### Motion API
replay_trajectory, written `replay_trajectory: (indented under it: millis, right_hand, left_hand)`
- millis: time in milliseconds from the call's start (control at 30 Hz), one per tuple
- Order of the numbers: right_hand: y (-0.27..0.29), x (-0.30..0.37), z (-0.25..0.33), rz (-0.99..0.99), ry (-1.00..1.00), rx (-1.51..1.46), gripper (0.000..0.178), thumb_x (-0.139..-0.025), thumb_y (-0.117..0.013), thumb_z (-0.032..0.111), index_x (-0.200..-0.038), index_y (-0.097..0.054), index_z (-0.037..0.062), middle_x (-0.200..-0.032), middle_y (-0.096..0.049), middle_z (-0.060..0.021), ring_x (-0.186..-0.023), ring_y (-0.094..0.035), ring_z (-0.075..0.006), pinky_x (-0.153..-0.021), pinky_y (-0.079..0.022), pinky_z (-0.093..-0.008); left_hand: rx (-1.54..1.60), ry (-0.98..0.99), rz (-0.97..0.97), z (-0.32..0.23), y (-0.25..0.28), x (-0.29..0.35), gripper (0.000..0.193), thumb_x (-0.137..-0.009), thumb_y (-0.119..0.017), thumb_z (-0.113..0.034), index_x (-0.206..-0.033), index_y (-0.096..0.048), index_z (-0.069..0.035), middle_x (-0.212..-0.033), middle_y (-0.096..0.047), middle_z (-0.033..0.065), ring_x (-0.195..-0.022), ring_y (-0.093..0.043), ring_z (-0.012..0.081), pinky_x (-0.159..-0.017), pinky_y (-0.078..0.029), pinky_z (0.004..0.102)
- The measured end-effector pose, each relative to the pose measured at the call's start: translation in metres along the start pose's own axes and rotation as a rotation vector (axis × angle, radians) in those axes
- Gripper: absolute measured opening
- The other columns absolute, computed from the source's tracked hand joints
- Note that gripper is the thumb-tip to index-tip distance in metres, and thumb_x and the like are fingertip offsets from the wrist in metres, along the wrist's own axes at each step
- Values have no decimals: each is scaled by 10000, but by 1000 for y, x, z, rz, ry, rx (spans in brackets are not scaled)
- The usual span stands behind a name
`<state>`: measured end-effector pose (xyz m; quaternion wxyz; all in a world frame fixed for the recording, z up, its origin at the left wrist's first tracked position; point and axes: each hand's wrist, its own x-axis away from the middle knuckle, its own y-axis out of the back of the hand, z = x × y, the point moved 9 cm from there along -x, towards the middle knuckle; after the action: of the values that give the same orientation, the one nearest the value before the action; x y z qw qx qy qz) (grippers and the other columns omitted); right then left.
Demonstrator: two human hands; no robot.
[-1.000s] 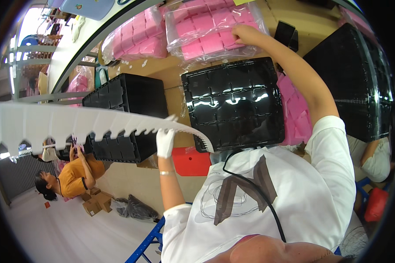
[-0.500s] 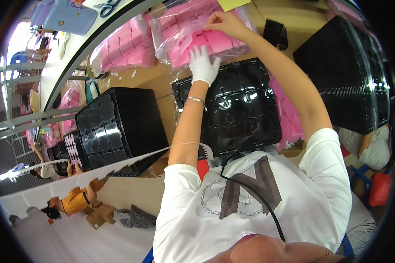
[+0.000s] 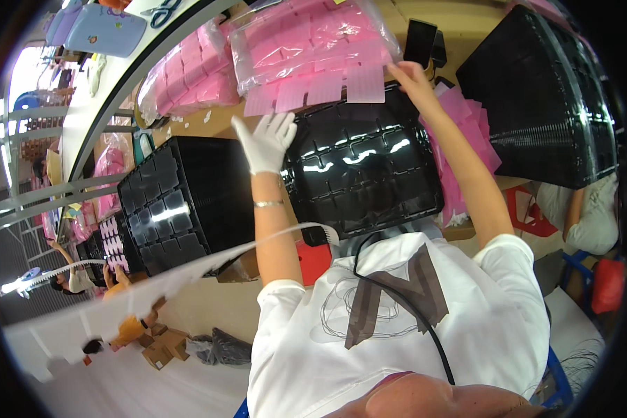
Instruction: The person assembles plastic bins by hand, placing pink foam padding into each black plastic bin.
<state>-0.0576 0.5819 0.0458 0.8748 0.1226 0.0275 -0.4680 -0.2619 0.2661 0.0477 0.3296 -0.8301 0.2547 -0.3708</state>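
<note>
A black compartment tray [image 3: 362, 167] lies in front of me on the bench. My left hand [image 3: 268, 139], in a white glove, hovers over the tray's left far corner with fingers spread and holds nothing. My bare right hand [image 3: 407, 73] grips the right end of a row of joined pink foam sheets [image 3: 320, 90], which hangs over the tray's far edge. Just behind the sheets lies a clear plastic bag [image 3: 306, 38] full of more pink sheets.
Stacks of black trays stand at the left [image 3: 181, 202] and the far right [image 3: 543, 97]. Loose pink sheets [image 3: 470, 129] lie right of the tray. A second bag of pink sheets [image 3: 188, 76] sits far left. A red block [image 3: 315, 261] is near me. Another person [image 3: 585, 216] crouches at the right.
My left hand rose from near the red block to the bag, then dropped back to the tray's corner. My right hand drew a row of pink sheets out toward the tray.
</note>
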Motion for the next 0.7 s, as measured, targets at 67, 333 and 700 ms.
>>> replay_trajectory:
  millis: [67, 333, 700]
  right_hand:
    - [-62, 19, -17, 342, -674, -461, 570, -835, -751, 396, -1182, -563, -15, -1097, -611, -122, -1035, -604, -221, -922, -469, -329]
    - [-26, 68, -22, 195, -520, -407, 205, -868, -729, 241, -916, -670, 50, -783, -616, 31, -693, -537, -46, -630, -413, -205]
    - [32, 139, -62, 166, -327, -167, 152, -860, -737, 124, -923, -665, 7, -798, -664, -1, -721, -593, -61, -667, -449, -202]
  left_hand:
    - [-254, -182, -131, -25, 32, -27, 666, -938, -599, -482, -1291, -446, 63, -1283, -555, 223, -1082, -593, 281, -852, -538, 332]
    - [-708, -310, -306, -1, 23, 52, 176, -927, -666, -188, -1006, -630, -35, -908, -673, 54, -741, -622, 87, -582, -458, 171]
    - [-229, -250, -37, 53, 109, 78, 423, -1030, -463, -248, -1391, -414, -34, -1315, -533, 171, -1130, -577, 246, -888, -501, 328]
